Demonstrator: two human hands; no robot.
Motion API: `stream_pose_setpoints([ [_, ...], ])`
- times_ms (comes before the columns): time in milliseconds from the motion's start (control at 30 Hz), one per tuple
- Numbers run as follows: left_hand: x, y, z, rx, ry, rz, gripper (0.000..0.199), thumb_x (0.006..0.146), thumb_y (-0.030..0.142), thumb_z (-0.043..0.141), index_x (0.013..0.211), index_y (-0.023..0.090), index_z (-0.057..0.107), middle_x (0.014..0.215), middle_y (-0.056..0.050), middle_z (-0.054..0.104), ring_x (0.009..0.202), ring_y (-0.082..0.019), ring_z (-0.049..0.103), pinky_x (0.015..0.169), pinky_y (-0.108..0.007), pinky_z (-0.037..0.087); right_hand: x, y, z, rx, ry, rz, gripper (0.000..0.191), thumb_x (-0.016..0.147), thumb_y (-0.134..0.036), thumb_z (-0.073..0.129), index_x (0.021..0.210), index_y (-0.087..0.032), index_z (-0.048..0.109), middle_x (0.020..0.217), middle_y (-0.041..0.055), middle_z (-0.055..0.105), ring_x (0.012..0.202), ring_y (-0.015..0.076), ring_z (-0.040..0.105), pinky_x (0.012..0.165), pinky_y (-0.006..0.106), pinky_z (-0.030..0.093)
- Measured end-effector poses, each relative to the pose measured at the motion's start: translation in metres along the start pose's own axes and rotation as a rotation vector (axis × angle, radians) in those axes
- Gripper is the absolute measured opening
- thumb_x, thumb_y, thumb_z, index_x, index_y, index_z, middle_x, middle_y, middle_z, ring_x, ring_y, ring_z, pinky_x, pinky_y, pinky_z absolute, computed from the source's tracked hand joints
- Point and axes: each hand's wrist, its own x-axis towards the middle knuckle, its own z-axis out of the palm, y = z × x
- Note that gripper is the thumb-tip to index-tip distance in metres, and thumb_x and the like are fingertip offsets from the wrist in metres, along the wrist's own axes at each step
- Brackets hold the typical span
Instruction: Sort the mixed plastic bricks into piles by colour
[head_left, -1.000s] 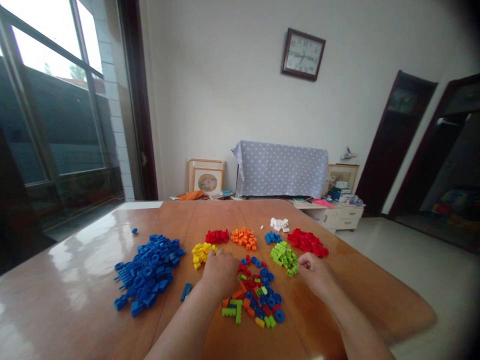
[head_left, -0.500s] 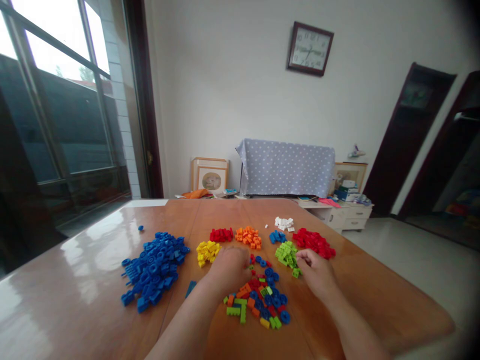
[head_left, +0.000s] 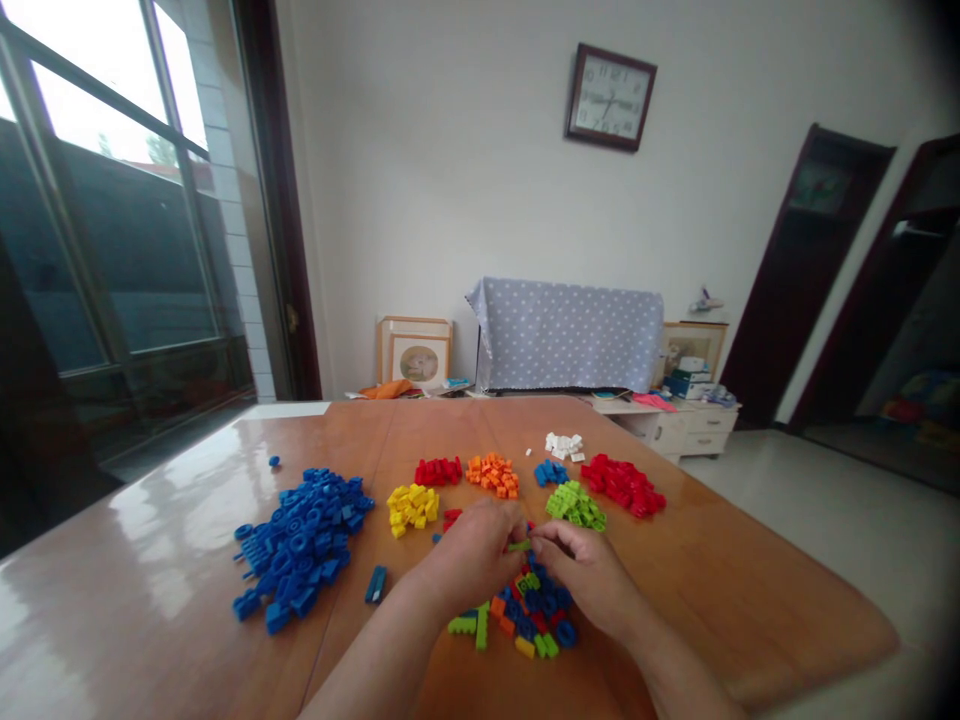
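My left hand (head_left: 484,545) is closed over the middle of the table, its fingers pinched round a small green piece (head_left: 519,546). Close against it from the right, my right hand (head_left: 577,560) is closed too, fingertips near the same piece; what they hold is too small to make out. Below both hands lies a mixed pile of bricks and wheels (head_left: 534,605). A lime green pile (head_left: 576,506) sits just behind my right hand. Yellow bricks (head_left: 412,508) lie beyond my left forearm, and orange bricks (head_left: 493,474) are farther back.
On the wooden table (head_left: 675,620), a large blue pile (head_left: 304,540) stands left, with a dark blue piece (head_left: 376,584) beside it. Red bricks (head_left: 622,485), white bricks (head_left: 564,446), small blue bricks (head_left: 550,473) and another red group (head_left: 438,471) lie toward the back.
My right hand has moved left from the lime green pile to meet my left hand. My left hand has shifted slightly and now shows a green piece at its fingers.
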Motion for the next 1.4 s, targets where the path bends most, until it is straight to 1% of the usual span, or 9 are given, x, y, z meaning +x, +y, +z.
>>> stream_pose_setpoints([
  [100,-0.001,0.003,0.002,-0.022,0.012,0.012,0.008,0.080,0.022,0.061,0.088,0.021,0.063,0.089,-0.003,0.066,0.087,-0.018,0.057,0.069,-0.025,0.040,0.002,0.003,-0.004,0.061,-0.020,0.029,0.031,0.088,-0.047,0.062,0.088,-0.017,0.068,0.074,-0.0009,0.063,0.066,0.0133,0.052,0.061,0.023,0.042],
  [167,0.000,0.003,0.003,-0.029,0.032,0.020,0.011,0.079,0.024,0.064,0.090,0.022,0.063,0.091,-0.002,0.066,0.089,-0.019,0.057,0.072,-0.025,0.041,0.004,0.008,-0.012,0.040,0.045,0.030,0.028,0.086,-0.044,0.063,0.084,-0.017,0.066,0.073,-0.0011,0.061,0.067,0.0135,0.052,0.061,0.023,0.042],
  [367,0.004,-0.011,-0.004,0.025,0.200,-0.021,0.010,0.086,0.029,0.060,0.093,0.022,0.065,0.095,-0.004,0.067,0.097,-0.021,0.057,0.083,-0.029,0.042,0.012,0.042,-0.059,-0.091,0.565,0.092,0.025,0.083,-0.042,0.057,0.084,-0.018,0.064,0.071,0.0005,0.062,0.067,0.0167,0.055,0.062,0.025,0.043],
  [433,0.005,-0.016,-0.007,0.040,0.239,-0.054,0.010,0.087,0.028,0.059,0.093,0.022,0.065,0.098,-0.005,0.067,0.097,-0.022,0.058,0.083,-0.030,0.043,0.012,0.057,-0.071,-0.174,0.622,0.129,0.026,0.082,-0.043,0.055,0.082,-0.019,0.065,0.069,0.0012,0.065,0.065,0.0177,0.057,0.061,0.026,0.044],
  [633,0.005,-0.029,-0.010,0.055,0.304,-0.102,0.011,0.088,0.028,0.057,0.091,0.022,0.065,0.096,-0.004,0.067,0.094,-0.021,0.058,0.081,-0.029,0.042,0.014,0.084,-0.078,-0.427,0.503,0.216,0.025,0.082,-0.040,0.052,0.081,-0.022,0.068,0.072,0.0023,0.072,0.069,0.0216,0.065,0.061,0.028,0.045],
  [800,0.006,-0.034,-0.012,0.075,0.296,-0.163,0.010,0.088,0.025,0.056,0.088,0.021,0.065,0.094,-0.004,0.068,0.093,-0.020,0.059,0.082,-0.028,0.042,0.019,0.097,-0.081,-0.356,0.477,0.224,0.032,0.079,-0.038,0.055,0.099,-0.020,0.072,0.097,0.0076,0.078,0.089,0.0243,0.071,0.076,0.031,0.051],
  [900,0.007,-0.036,-0.014,0.083,0.276,-0.209,0.011,0.088,0.023,0.054,0.088,0.020,0.064,0.094,-0.004,0.068,0.092,-0.019,0.060,0.079,-0.027,0.042,0.019,0.101,-0.082,-0.329,0.498,0.232,0.036,0.078,-0.038,0.055,0.105,-0.020,0.072,0.099,0.0082,0.078,0.090,0.0251,0.071,0.078,0.033,0.052],
  [1167,0.002,-0.049,-0.021,0.067,0.246,-0.369,0.017,0.085,0.019,0.049,0.091,0.023,0.064,0.087,0.000,0.070,0.077,-0.015,0.061,0.062,-0.023,0.036,0.013,0.089,-0.077,-0.346,0.566,0.164,0.037,0.080,-0.043,0.053,0.102,-0.020,0.072,0.091,0.0084,0.077,0.081,0.0245,0.070,0.070,0.031,0.050],
  [1400,-0.005,-0.056,-0.026,0.117,0.049,-0.479,0.019,0.077,0.018,0.049,0.079,0.023,0.068,0.075,0.000,0.069,0.068,-0.016,0.061,0.060,-0.023,0.037,0.017,0.074,-0.053,-0.350,0.380,0.090,0.034,0.084,-0.047,0.053,0.098,-0.020,0.070,0.087,0.0059,0.075,0.079,0.0230,0.068,0.070,0.030,0.049],
])
